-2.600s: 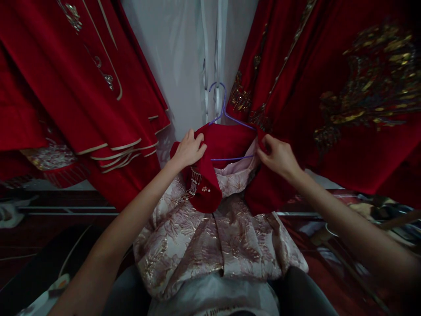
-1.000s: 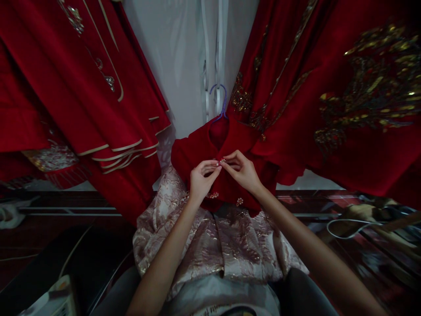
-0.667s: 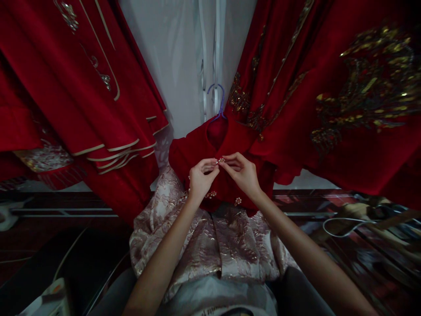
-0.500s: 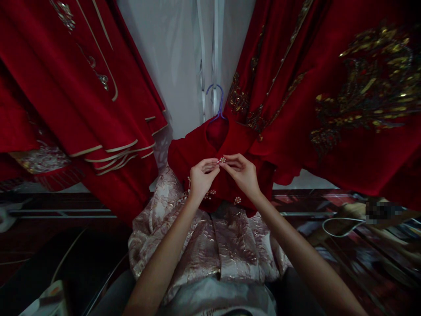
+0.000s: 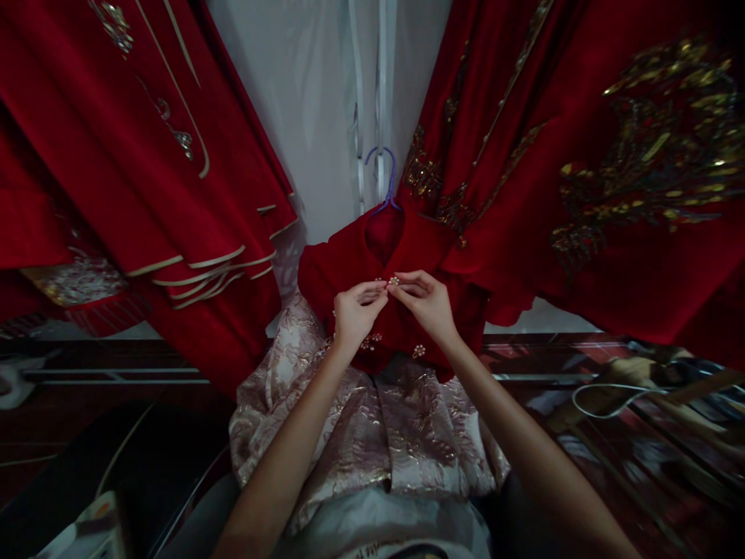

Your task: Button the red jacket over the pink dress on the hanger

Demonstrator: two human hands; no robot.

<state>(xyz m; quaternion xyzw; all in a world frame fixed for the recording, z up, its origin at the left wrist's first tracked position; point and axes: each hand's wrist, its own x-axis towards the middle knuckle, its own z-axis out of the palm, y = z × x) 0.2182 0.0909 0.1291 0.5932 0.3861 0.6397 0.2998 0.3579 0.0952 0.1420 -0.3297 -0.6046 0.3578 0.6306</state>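
Observation:
A small red jacket (image 5: pixel 343 256) hangs in front of me on a purple hanger (image 5: pixel 390 182). My right hand (image 5: pixel 429 307) is closed in a pinch on a pearly, flower-shaped button (image 5: pixel 394 281) at the jacket's front, below the neck opening. My left hand (image 5: pixel 356 312) is also closed, its fingertips pressed together right beside that button. What lies between the left fingertips is too small to make out. More flower-shaped trims (image 5: pixel 419 352) show lower on the jacket. Below it spreads a pale, shiny brocade skirt (image 5: pixel 361 435).
Red garments with pale piping (image 5: pixel 203 202) hang on the left. Others with gold sequins (image 5: pixel 669 155) hang on the right. A white pole (image 5: pixel 381 78) stands behind the hanger. At lower right is clutter with a white cord loop (image 5: pixel 608 402); a white device (image 5: pixel 87 528) sits lower left.
My hands stay at the same spot on the jacket front, with only slight finger shifts. The flower-shaped button now shows more clearly at the right fingertips. The view has shifted very slightly.

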